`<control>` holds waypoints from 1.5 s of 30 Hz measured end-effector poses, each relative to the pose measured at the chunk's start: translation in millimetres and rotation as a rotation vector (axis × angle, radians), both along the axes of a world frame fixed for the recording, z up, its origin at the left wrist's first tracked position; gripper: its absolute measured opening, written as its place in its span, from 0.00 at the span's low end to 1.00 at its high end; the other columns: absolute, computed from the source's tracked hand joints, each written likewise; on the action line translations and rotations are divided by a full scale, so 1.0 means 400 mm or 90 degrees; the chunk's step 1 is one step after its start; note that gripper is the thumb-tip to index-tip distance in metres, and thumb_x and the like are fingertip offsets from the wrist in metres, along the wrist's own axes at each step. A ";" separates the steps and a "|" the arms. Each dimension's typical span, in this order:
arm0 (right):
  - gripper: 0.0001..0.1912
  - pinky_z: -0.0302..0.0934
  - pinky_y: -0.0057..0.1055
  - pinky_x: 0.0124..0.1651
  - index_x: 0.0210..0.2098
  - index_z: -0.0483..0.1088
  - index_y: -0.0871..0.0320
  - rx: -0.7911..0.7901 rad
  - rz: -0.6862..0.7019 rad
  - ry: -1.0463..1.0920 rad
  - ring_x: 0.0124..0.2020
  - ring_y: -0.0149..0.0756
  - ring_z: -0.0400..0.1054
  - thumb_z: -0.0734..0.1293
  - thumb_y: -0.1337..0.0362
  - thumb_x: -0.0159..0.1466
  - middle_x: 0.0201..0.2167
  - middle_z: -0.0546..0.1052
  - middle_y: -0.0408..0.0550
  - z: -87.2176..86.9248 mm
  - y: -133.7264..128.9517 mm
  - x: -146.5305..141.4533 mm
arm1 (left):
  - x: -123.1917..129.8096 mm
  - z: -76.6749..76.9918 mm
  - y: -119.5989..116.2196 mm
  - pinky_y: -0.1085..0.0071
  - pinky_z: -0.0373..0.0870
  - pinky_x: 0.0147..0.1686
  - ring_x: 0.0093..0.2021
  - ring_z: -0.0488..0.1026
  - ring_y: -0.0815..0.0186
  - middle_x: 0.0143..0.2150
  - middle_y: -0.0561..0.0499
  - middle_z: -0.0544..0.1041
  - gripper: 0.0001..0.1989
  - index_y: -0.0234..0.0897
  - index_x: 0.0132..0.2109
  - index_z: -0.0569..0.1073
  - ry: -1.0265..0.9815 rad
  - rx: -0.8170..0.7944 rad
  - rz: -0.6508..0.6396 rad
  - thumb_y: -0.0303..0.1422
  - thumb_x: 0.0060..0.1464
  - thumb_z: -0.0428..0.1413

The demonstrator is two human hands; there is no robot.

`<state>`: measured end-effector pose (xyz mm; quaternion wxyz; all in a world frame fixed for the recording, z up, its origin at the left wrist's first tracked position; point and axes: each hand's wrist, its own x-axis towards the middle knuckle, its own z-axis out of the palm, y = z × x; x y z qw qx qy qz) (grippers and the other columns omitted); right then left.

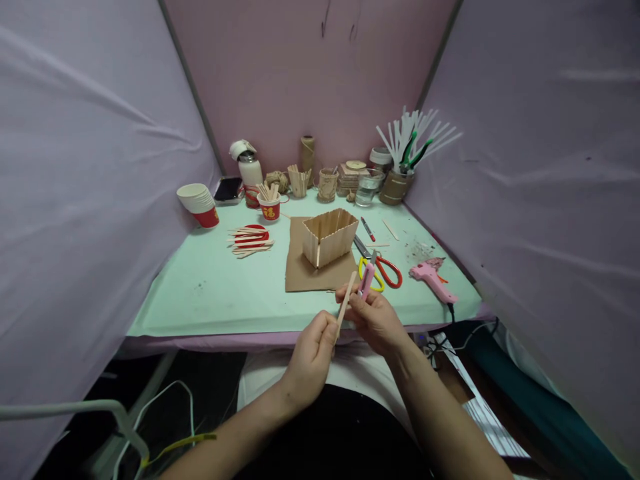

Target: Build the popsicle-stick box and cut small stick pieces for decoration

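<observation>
My left hand (pixel 313 357) is closed round the lower end of a wooden stick (pixel 347 303), just past the table's front edge. My right hand (pixel 373 317) holds a pink utility knife (pixel 367 281) whose tip points up and away, close beside the stick. Behind both hands, a box made of wooden sticks (pixel 331 239) stands on a sheet of brown cardboard (pixel 295 270). Scissors with red and yellow handles (pixel 390 272) lie just beyond the knife, partly hidden by it.
Loose sticks (pixel 250 248) lie on a red disc at left, near stacked paper cups (pixel 199 205). A pink glue gun (pixel 434 281) rests at right, its cable over the edge. Jars, twine and stick-filled cups (pixel 270 207) line the back. A red marker (pixel 368 229) lies beside the box.
</observation>
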<state>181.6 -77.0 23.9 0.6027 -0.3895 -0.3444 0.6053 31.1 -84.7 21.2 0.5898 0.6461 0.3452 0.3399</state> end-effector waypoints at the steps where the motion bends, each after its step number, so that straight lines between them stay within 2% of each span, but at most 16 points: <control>1: 0.15 0.36 0.27 0.25 0.30 0.72 0.58 0.001 -0.003 -0.001 0.20 0.23 0.44 0.74 0.53 0.53 0.21 0.60 0.37 0.001 0.000 0.000 | 0.002 0.000 0.000 0.71 0.54 0.29 0.26 0.55 0.69 0.25 0.57 0.57 0.16 0.39 0.31 0.58 -0.003 -0.004 -0.003 0.43 0.64 0.42; 7: 0.14 0.38 0.27 0.24 0.27 0.72 0.59 0.011 -0.014 -0.017 0.20 0.24 0.48 0.74 0.55 0.53 0.20 0.64 0.38 -0.010 0.011 -0.002 | 0.008 -0.008 0.006 0.72 0.52 0.25 0.23 0.52 0.72 0.23 0.59 0.54 0.17 0.39 0.31 0.59 -0.073 -0.085 -0.020 0.46 0.62 0.45; 12: 0.18 0.36 0.26 0.23 0.30 0.72 0.60 0.000 -0.019 -0.003 0.18 0.22 0.45 0.73 0.51 0.53 0.22 0.65 0.38 -0.018 0.015 -0.008 | 0.013 -0.012 0.018 0.75 0.47 0.20 0.20 0.50 0.75 0.23 0.61 0.53 0.18 0.38 0.31 0.60 -0.151 -0.184 -0.032 0.47 0.58 0.51; 15: 0.21 0.35 0.26 0.22 0.36 0.73 0.60 0.000 -0.014 -0.002 0.18 0.20 0.44 0.72 0.48 0.54 0.28 0.69 0.41 -0.019 0.013 -0.009 | 0.014 -0.010 0.028 0.76 0.50 0.20 0.20 0.53 0.77 0.25 0.59 0.59 0.17 0.37 0.32 0.62 -0.157 -0.182 -0.012 0.45 0.57 0.53; 17: 0.21 0.37 0.25 0.23 0.39 0.73 0.59 0.000 -0.021 -0.021 0.18 0.20 0.46 0.72 0.50 0.55 0.30 0.70 0.42 -0.023 0.010 -0.008 | 0.011 -0.008 0.036 0.77 0.53 0.20 0.21 0.56 0.77 0.27 0.58 0.63 0.15 0.36 0.33 0.63 -0.146 -0.167 0.007 0.43 0.57 0.54; 22: 0.16 0.40 0.25 0.23 0.37 0.74 0.59 -0.016 -0.066 -0.135 0.20 0.22 0.50 0.71 0.53 0.56 0.29 0.71 0.42 -0.043 -0.004 0.000 | 0.000 -0.012 0.063 0.77 0.59 0.23 0.23 0.62 0.76 0.30 0.55 0.69 0.11 0.35 0.34 0.66 -0.141 -0.133 0.070 0.38 0.57 0.55; 27: 0.13 0.50 0.24 0.28 0.31 0.73 0.59 -0.003 -0.067 -0.252 0.25 0.27 0.57 0.69 0.54 0.59 0.27 0.71 0.42 -0.049 -0.020 0.000 | 0.000 -0.021 0.084 0.77 0.61 0.25 0.23 0.64 0.76 0.29 0.54 0.71 0.10 0.34 0.31 0.68 -0.184 -0.159 0.121 0.36 0.54 0.58; 30: 0.12 0.53 0.25 0.31 0.30 0.73 0.59 0.001 -0.061 -0.293 0.27 0.28 0.59 0.69 0.56 0.59 0.25 0.71 0.40 -0.043 -0.024 -0.008 | 0.001 -0.024 0.089 0.77 0.60 0.24 0.23 0.63 0.77 0.27 0.54 0.71 0.11 0.33 0.30 0.68 -0.200 -0.185 0.137 0.36 0.52 0.59; 39: 0.12 0.55 0.27 0.34 0.28 0.74 0.60 -0.013 -0.074 -0.347 0.28 0.30 0.61 0.70 0.56 0.57 0.24 0.72 0.41 -0.035 -0.017 -0.026 | 0.009 -0.032 0.083 0.78 0.61 0.24 0.22 0.64 0.77 0.26 0.55 0.71 0.11 0.33 0.30 0.68 -0.209 -0.204 0.149 0.36 0.50 0.61; 45: 0.13 0.53 0.26 0.31 0.26 0.73 0.60 -0.026 -0.086 -0.368 0.26 0.29 0.58 0.70 0.55 0.56 0.22 0.68 0.39 -0.037 -0.020 -0.028 | 0.006 -0.036 0.091 0.78 0.63 0.25 0.22 0.65 0.77 0.26 0.57 0.71 0.10 0.34 0.30 0.69 -0.204 -0.181 0.161 0.35 0.50 0.61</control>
